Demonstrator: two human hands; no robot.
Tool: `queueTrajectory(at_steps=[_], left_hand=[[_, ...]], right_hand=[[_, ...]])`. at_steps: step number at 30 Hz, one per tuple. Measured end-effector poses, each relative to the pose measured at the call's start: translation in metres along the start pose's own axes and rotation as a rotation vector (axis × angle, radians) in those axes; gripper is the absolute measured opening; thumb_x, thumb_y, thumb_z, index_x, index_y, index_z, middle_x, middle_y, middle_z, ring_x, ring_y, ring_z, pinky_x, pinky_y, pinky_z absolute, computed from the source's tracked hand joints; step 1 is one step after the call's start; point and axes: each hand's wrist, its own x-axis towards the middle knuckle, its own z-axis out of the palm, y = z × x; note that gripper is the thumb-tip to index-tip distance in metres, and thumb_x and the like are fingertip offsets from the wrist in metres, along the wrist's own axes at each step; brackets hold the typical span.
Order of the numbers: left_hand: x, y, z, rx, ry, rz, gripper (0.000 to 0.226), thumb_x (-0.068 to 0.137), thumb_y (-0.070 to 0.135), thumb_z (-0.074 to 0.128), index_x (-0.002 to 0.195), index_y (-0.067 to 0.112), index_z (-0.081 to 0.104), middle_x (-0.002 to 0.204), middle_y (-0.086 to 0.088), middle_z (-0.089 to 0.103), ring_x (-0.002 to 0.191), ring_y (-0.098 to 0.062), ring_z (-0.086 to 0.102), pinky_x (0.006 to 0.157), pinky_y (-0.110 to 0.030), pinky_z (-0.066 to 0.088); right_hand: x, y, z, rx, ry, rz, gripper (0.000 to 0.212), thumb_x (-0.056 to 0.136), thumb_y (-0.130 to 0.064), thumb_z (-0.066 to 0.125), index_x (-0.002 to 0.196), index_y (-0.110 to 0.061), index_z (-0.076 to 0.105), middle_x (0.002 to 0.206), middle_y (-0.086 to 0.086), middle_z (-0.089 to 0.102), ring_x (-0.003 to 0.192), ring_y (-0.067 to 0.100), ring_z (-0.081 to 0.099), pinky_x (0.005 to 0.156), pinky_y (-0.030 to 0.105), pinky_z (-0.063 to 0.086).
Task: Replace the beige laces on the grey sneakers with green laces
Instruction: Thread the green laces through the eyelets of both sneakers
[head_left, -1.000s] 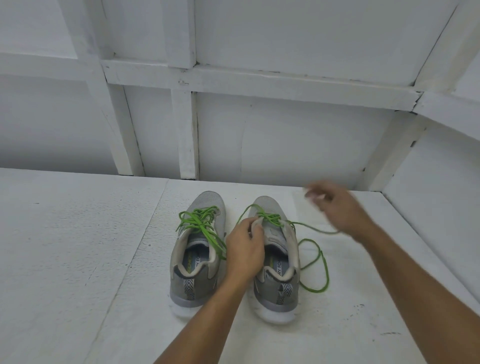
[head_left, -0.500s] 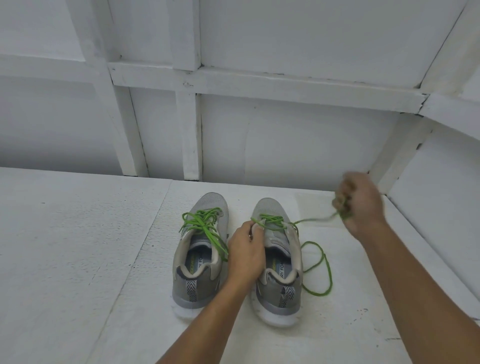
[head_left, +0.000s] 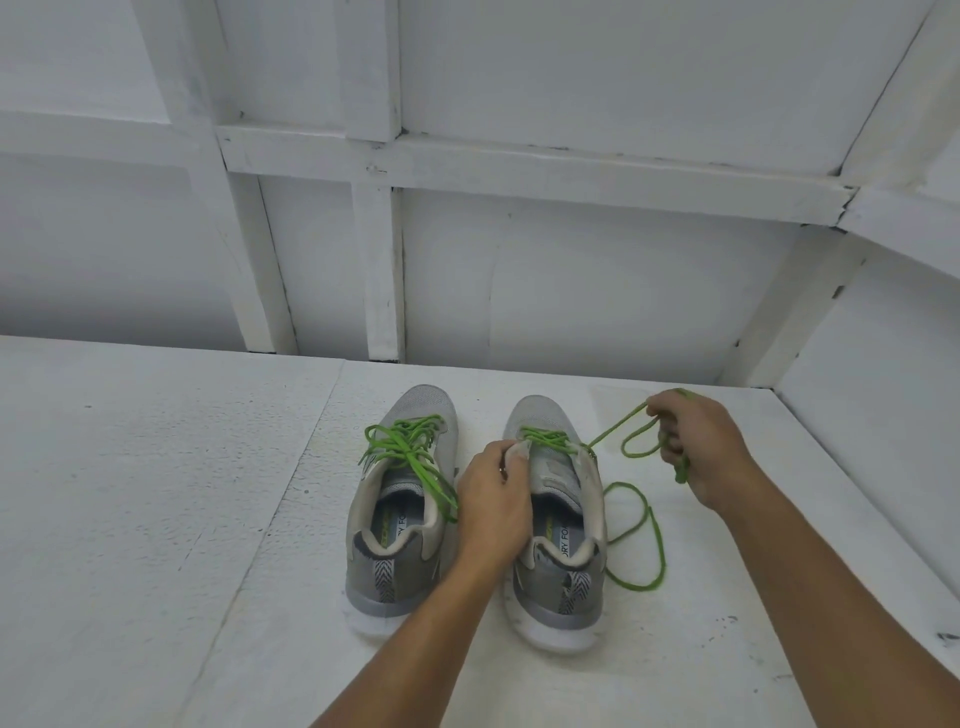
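Grey sneakers (head_left: 389, 519) stand on white board (head_left: 156, 493) by wall (head_left: 597, 291), green lace (head_left: 661, 545) looping alongside.

left hand (head_left: 493, 499) gripping right sneaker (head_left: 558, 525), right hand (head_left: 698, 447) holding green lace (head_left: 631, 439)

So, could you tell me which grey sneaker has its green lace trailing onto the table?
The right sneaker, gripped by the left hand; its lace loops on the table. The left sneaker has its lace on the shoe.
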Motion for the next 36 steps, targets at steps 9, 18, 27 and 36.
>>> queueTrajectory(at_steps=[9,18,27,36], left_hand=[[0.046,0.054,0.021,0.683,-0.447,0.232,0.041,0.095,0.021,0.04,0.135,0.022,0.053,0.139,-0.006,0.051,0.128,-0.03,0.043,0.102,-0.041,0.038],[0.075,0.075,0.039,0.99,-0.774,0.283,0.037,0.094,0.021,0.048,0.131,0.02,0.055,0.135,-0.001,0.054,0.123,-0.024,0.05,0.096,-0.037,0.042],[0.078,0.119,0.004,0.062,-0.756,0.052,0.012,0.09,0.008,0.05,0.1,0.012,0.056,0.089,-0.005,0.055,0.085,-0.017,0.048,0.071,-0.03,0.033],[0.072,0.178,-0.029,0.083,-0.759,0.346,0.027,0.088,0.01,0.057,0.115,0.011,0.059,0.078,-0.001,0.067,0.071,-0.009,0.059,0.06,-0.013,0.042]], right_hand=[[-0.013,0.006,0.0,-0.334,-0.106,-0.103,0.032,0.089,-0.031,0.061,0.064,-0.012,0.059,0.07,0.006,0.05,0.069,0.02,0.043,0.062,0.035,0.034],[-0.03,0.012,-0.001,-0.544,-0.199,0.024,0.019,0.091,-0.023,0.062,0.083,-0.007,0.069,0.094,0.011,0.069,0.092,0.026,0.064,0.072,0.033,0.05],[-0.038,-0.016,-0.001,-0.452,-0.299,0.106,0.04,0.082,-0.014,0.076,0.117,-0.018,0.056,0.1,0.014,0.07,0.081,0.03,0.072,0.073,0.04,0.061],[-0.009,-0.057,0.009,-0.37,-0.377,-0.019,0.027,0.095,-0.038,0.058,0.113,-0.019,0.058,0.087,0.006,0.065,0.059,0.015,0.053,0.058,0.028,0.044]])
